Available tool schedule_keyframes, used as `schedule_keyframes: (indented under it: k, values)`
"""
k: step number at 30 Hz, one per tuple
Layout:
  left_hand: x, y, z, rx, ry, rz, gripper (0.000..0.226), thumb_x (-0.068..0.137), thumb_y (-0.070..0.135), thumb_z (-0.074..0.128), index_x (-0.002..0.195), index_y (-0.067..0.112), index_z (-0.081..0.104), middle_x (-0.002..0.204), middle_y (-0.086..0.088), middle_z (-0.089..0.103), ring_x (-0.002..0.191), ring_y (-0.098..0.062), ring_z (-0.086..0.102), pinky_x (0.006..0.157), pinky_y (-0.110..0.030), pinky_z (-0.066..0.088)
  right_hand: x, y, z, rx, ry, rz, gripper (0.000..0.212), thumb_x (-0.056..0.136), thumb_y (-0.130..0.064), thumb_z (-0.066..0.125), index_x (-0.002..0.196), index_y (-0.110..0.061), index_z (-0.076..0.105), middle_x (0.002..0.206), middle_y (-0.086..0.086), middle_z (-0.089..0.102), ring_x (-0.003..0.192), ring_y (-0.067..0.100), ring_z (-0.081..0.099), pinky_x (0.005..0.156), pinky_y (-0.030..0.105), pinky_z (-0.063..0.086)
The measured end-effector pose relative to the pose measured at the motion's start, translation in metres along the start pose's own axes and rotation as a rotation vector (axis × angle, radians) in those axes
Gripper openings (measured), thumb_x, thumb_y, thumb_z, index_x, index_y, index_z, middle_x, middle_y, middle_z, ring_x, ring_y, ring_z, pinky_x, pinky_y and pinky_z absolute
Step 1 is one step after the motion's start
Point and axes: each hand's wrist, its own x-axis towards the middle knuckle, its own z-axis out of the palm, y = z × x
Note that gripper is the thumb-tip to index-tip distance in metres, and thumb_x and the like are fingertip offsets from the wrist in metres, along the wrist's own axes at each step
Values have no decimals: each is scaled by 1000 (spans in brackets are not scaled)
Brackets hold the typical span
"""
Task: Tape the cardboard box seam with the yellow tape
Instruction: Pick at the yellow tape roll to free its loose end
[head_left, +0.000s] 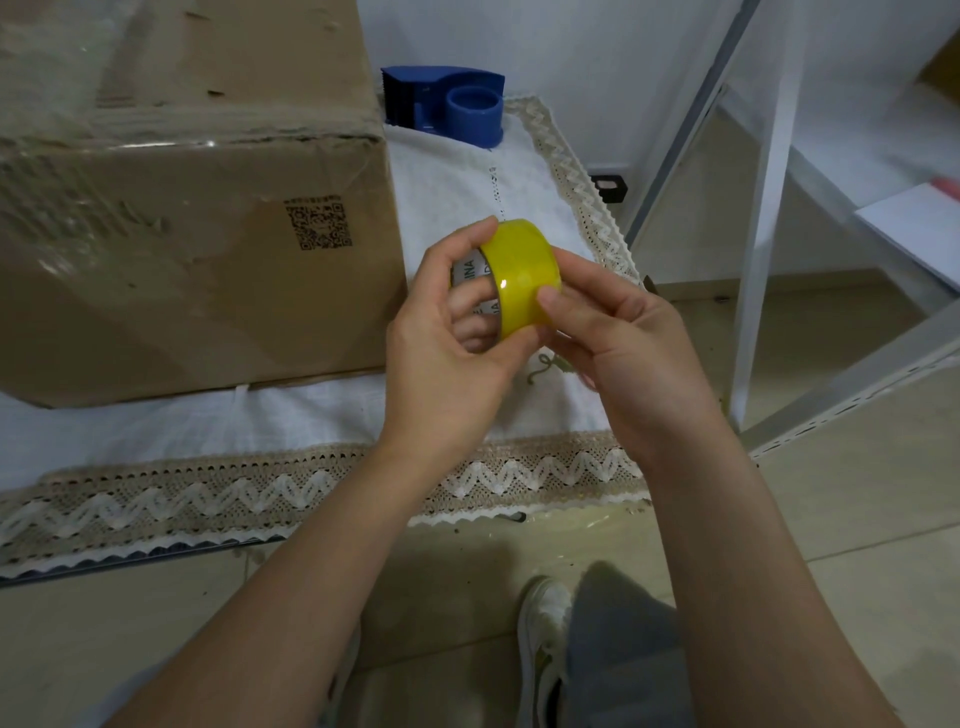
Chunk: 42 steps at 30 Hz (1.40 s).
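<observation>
Yellow tape roll (522, 278) sits between both hands, held up over the white cloth (260, 421). Left hand (447, 332) has fingers curled through its hole. Right hand (618, 343) presses a thumb on the rim. Cardboard box (182, 234) lies to the left, nearer the left hand.

No sleeves on me, both forearms bare down to my left hand (447, 332) and right hand (618, 343). Grey trousers (618, 654), white sneaker (543, 639) with dark trim.

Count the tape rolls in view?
1: the yellow tape roll, held by the left hand and right hand. Blue dispenser spindle is bare. More could hide behind the box.
</observation>
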Motion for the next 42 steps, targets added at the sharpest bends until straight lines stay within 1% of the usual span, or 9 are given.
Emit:
schedule_keyframes:
  k: [11, 14, 16, 21, 28, 34, 36, 39, 42]
  values:
    - [2, 0, -2, 52, -2, 26, 77, 74, -8, 81, 136, 25, 49, 108, -5, 76, 85, -11, 76, 77, -25, 61, 3, 3, 4, -36, 88, 35, 21, 92, -20, 67, 111, -25, 73, 106, -2, 76, 103, 14, 69, 80, 21, 53]
    - [1, -4, 0, 132, -7, 63, 75, 73, -8, 81, 128, 35, 53, 98, 7, 77, 77, -6, 75, 71, -21, 57, 5, 5, 10, -32, 0, 113, 27, 81, -28, 64, 105, -19, 72, 97, 0, 71, 87, 12, 65, 81, 27, 48]
    - [0, -6, 1, 199, -5, 90, 73, 73, -5, 81, 127, 37, 55, 96, 8, 78, 76, -1, 72, 72, -21, 57, 6, 7, 14, -16, 3, 133, 25, 76, -25, 60, 98, -17, 68, 89, 3, 67, 75, 12, 59, 71, 27, 45]
    - [-2, -9, 0, 320, -13, 118, 73, 72, -1, 78, 129, 39, 54, 93, 7, 79, 85, -6, 74, 84, -39, 61, 8, 10, 15, 73, 11, 148, 43, 80, -12, 53, 118, 6, 60, 89, 8, 70, 76, 21, 66, 65, 29, 51]
    - [-1, -8, 1, 301, -25, 94, 74, 72, -5, 75, 129, 37, 56, 89, 10, 79, 82, -4, 75, 83, -40, 61, 7, 8, 14, 72, -20, 111, 16, 81, -2, 48, 89, -9, 61, 78, 4, 70, 64, 15, 68, 58, 27, 54]
    - [0, -6, 2, 319, -28, 94, 75, 74, -3, 76, 129, 42, 54, 94, 16, 78, 81, -6, 74, 84, -41, 61, 6, 11, 16, 53, 18, 101, 24, 80, 8, 42, 86, -10, 58, 69, 4, 62, 54, 12, 58, 61, 29, 46]
    - [1, -5, 2, 326, -32, 101, 76, 74, -2, 76, 131, 41, 53, 92, 16, 78, 78, -9, 74, 83, -41, 61, 8, 13, 16, 56, 9, 108, 21, 74, -4, 46, 90, -5, 59, 77, 9, 59, 60, 14, 55, 66, 32, 45]
    - [2, -5, 2, 349, -36, 107, 79, 72, -4, 74, 132, 42, 52, 82, 18, 77, 69, -9, 70, 81, -42, 61, 8, 10, 18, 56, 22, 153, 48, 70, -20, 52, 107, 10, 56, 92, 15, 60, 83, 24, 56, 78, 40, 44]
    - [1, -4, 2, 383, -37, 108, 79, 71, -4, 73, 132, 41, 53, 70, 21, 71, 61, 1, 63, 80, -39, 61, 9, 12, 17, 67, 20, 143, 37, 70, -19, 53, 103, -3, 59, 91, 15, 60, 86, 26, 56, 76, 38, 47]
